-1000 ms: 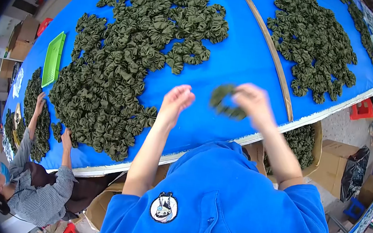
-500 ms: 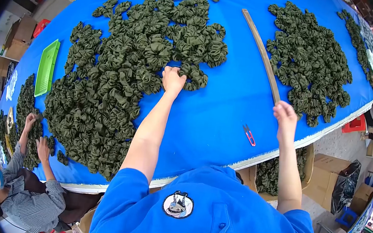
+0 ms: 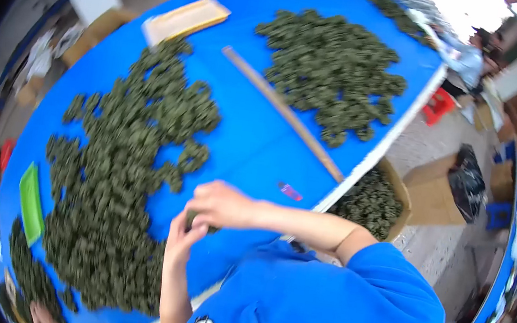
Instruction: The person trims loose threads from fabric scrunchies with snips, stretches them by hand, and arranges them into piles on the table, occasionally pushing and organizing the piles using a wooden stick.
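My left hand (image 3: pixel 183 236) and my right hand (image 3: pixel 221 205) meet over the blue table (image 3: pixel 235 139), fingers closed around one dark green scrunchie (image 3: pixel 193 219), mostly hidden between them. Just left of them spreads a large pile of the same gathered fabric rings (image 3: pixel 109 207). A second pile (image 3: pixel 330 66) lies across a long wooden strip (image 3: pixel 285 109). Small red-handled snips (image 3: pixel 290 191) rest on the cloth to the right of my hands, blurred.
A green basket (image 3: pixel 32 203) stands at the left, near a co-worker's hand (image 3: pixel 45 316). A yellowish tray (image 3: pixel 186 19) sits at the far edge. Below the right edge are a box of scrunchies (image 3: pixel 370 202) and a cardboard box (image 3: pixel 434 194). Another person (image 3: pixel 467 61) sits far right.
My right hand has moved left to join my left hand, and a scrunchie is now between them. The left hand has come away from the pile. The view has turned, showing the yellowish tray fully.
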The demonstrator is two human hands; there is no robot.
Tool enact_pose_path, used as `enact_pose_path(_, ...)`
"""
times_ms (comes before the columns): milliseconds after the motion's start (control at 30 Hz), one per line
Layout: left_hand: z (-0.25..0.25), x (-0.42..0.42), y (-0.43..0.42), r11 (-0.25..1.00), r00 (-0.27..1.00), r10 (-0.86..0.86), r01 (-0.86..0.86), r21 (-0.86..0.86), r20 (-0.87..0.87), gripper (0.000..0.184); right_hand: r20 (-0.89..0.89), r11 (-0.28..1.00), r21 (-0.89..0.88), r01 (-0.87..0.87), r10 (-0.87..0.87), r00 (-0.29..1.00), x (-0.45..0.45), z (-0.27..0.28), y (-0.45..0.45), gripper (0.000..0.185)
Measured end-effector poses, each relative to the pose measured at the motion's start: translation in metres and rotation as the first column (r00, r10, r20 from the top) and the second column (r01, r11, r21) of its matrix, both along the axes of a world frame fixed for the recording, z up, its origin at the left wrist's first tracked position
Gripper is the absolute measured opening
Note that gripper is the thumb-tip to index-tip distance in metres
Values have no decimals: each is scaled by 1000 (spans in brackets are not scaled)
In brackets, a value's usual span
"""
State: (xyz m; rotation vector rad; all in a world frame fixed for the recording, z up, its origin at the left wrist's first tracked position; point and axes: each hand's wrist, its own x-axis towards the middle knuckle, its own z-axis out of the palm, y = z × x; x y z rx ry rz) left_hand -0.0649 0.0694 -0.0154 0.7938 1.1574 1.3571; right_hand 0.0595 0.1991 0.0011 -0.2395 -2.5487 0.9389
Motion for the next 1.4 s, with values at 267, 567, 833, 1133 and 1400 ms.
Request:
enact_pose_path(267,44,0,-57,992,996,33,-22,-124,88,29,7,884,-403,-235,260,966,64,6,-17,8)
enact_pose_path(567,-20,36,-30,886,770,312,-447,123,556,24,-60,216,-976,38,-431,900,42,-32,-56,26)
enact_pose_path(833,-18,67,-11,925,853,257,-354,141,454,24,-133,24,-990,-140,-489,862,45,-13,-71,29)
enact_pose_path(1133,-34,51,-38,984,656,1,-134,115,755,24,-59,-414,-865,-284,-479,876,47,-26,-35,14)
enact_pose_path(1400,-44,9,-9,966,932,179,-107,-234,315,37,33,53,-997,63,-447,894,62,-48,14,25)
